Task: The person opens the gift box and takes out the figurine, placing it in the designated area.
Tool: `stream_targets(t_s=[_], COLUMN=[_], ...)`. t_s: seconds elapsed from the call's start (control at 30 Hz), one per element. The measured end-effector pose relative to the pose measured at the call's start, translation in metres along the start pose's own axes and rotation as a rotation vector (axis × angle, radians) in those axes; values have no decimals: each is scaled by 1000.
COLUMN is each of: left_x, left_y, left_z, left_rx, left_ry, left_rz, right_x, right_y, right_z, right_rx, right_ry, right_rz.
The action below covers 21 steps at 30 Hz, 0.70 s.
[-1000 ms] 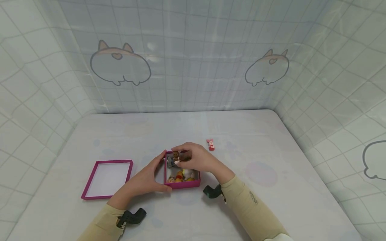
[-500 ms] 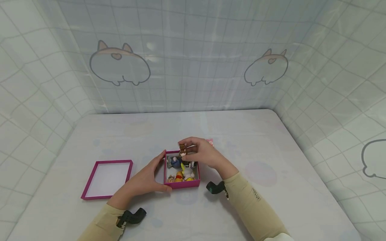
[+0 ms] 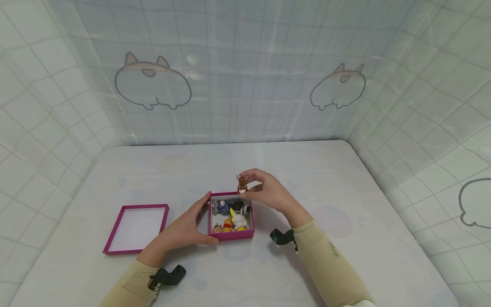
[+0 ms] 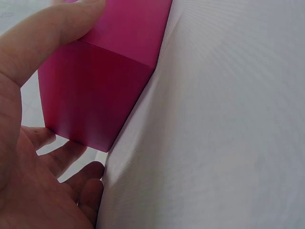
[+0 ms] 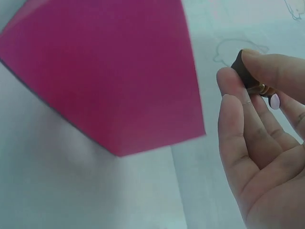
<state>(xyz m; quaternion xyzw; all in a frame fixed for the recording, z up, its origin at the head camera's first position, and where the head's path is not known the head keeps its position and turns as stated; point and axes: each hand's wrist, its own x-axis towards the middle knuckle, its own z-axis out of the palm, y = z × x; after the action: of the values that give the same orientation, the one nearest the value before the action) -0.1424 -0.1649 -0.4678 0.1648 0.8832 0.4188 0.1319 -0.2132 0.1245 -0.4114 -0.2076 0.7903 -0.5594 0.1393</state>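
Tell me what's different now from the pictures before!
The right hand has moved the brown toy from amid the toys in the box to the far edge, rightward and farther off. The pink toy is now out of sight, probably behind that hand. The left hand stays on the box, and the lid lies where it was.

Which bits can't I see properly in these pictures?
Head view: the near right corner of the pink box lid, hidden by the left wrist.
Head view: faces of the figurines in the box, too small.
Head view: the print on the right sleeve, too small to read.
Right wrist view: much of the brown animal figurine, covered by the right hand.
Both wrist views: part of the pink box, cut off by the upper edge.
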Motion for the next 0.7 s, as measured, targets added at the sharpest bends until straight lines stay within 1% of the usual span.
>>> stream_targets(t_s=[0.17, 0.37, 0.5, 0.7], left_x=[-1, -2, -2, -3], left_y=[-1, 0, 0, 1], left_z=[1, 3, 3, 3], left_rx=[-13, -20, -12, -11], left_ry=[-5, -5, 1, 2], left_rz=[2, 1, 0, -6], right_x=[-3, -9, -13, -19], right_y=[4, 7, 11, 25], right_z=[-13, -35, -49, -67], right_rx=[28, 58, 36, -50], right_ry=[60, 114, 141, 191], right_rz=[1, -2, 11, 46])
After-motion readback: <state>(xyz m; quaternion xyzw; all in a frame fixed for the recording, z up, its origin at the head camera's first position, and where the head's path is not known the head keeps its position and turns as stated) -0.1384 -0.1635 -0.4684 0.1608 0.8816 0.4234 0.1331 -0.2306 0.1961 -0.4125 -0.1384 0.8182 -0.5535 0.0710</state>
